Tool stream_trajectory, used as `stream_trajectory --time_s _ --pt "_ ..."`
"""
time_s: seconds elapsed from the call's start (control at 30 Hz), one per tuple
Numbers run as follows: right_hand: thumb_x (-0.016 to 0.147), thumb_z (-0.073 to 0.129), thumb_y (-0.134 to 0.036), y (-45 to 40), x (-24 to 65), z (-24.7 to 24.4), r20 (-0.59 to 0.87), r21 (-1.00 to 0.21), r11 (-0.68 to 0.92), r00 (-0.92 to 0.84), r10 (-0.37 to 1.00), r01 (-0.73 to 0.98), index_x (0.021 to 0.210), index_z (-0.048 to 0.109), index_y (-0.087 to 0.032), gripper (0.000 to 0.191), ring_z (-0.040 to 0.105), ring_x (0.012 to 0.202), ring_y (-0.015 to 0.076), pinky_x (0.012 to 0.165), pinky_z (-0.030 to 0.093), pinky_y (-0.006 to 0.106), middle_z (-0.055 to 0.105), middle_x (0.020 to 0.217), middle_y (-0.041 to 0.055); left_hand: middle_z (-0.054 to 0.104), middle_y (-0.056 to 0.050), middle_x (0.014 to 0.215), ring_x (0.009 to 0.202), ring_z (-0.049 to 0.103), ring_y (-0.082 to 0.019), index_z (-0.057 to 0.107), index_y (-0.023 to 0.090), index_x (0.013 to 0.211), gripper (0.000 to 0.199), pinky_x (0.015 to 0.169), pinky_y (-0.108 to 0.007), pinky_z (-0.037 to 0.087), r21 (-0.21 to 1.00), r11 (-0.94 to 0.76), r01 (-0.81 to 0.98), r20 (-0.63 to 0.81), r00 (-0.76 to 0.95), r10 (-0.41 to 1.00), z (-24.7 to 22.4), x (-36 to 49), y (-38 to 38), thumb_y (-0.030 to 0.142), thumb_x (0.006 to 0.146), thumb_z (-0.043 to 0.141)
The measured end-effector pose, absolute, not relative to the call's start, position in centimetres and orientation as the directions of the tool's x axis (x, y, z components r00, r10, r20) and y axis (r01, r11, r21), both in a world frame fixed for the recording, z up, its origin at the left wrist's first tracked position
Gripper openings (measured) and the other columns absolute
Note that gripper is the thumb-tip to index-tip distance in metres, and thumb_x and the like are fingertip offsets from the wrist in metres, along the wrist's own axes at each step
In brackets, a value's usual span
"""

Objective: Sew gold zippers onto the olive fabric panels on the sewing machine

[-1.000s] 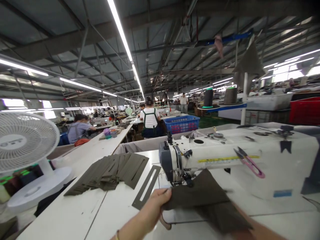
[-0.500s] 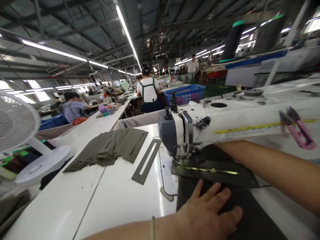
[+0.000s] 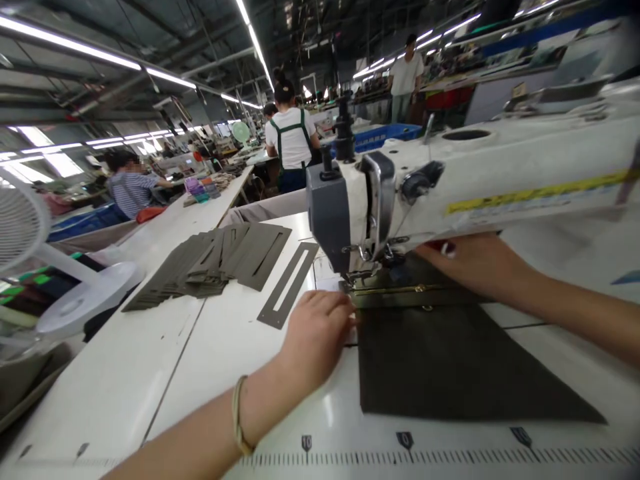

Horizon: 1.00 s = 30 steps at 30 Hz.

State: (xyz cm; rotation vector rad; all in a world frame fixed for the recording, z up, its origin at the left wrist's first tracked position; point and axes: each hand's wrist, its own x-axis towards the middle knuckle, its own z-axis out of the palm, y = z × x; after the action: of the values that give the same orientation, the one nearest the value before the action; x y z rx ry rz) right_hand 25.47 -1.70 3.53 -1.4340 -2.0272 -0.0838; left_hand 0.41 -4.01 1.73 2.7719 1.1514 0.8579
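Left hand (image 3: 316, 337), curled, hold unclear, at the left edge of dark fabric (image 3: 450, 367)

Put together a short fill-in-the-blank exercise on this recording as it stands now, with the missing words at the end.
The bracelet is worn on the ____ wrist.
Beside the left hand, a gold-coloured ____ runs across the dark fabric.
The printed strip along the sewing machine is mainly coloured ____.
At the left edge of the view, beyond the pile of slotted pieces, stands a white ____.

Missing words: left; zipper; yellow; fan.
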Motion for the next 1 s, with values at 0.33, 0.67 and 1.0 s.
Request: stream_trajectory --time_s 0.33,0.67,1.0 --pt "0.088 0.047 -0.034 -4.5 18.6 1.0 0.288 -0.051 0.535 -0.5 0.817 0.843 0.101 0.062 -0.014 0.028 0.064 0.065 0.0228 0.053 0.042 0.031 0.068 0.079 0.0089 0.071 -0.001 0.079 0.073 0.065 -0.017 0.067 0.017 0.086 0.016 0.071 -0.029 0.048 0.343 -0.535 0.772 0.33 0.434 0.838 2.7 0.4 -1.5 0.007 0.081 0.055" --pt "0.089 0.044 -0.021 -4.5 19.1 0.7 0.569 0.139 0.663 -0.607 0.555 0.736 0.086 0.067 -0.015 0.023 0.058 0.06 0.0179 0.055 0.041 0.031 0.065 0.069 0.005 0.066 -0.005 0.091 0.084 0.059 -0.019 0.062 0.016 0.091 0.012 0.08 -0.036 0.043 0.087 -0.703 0.706 0.441 0.605 0.663 0.8 0.3 -2.6 0.012 0.086 0.052" --pt "0.083 0.046 -0.015 -1.9 19.5 0.0 0.561 -0.012 0.714 -0.586 0.584 0.7 0.1 0.064 -0.007 0.026 0.064 0.087 0.0221 0.077 0.051 0.035 0.068 0.098 0.0136 0.062 -0.008 0.087 0.079 0.059 -0.022 0.061 0.013 0.089 0.011 0.077 -0.038 0.047 -0.145 -0.663 0.735 0.469 0.641 0.608 1.2 1.1 -2.9 0.011 0.085 0.052"
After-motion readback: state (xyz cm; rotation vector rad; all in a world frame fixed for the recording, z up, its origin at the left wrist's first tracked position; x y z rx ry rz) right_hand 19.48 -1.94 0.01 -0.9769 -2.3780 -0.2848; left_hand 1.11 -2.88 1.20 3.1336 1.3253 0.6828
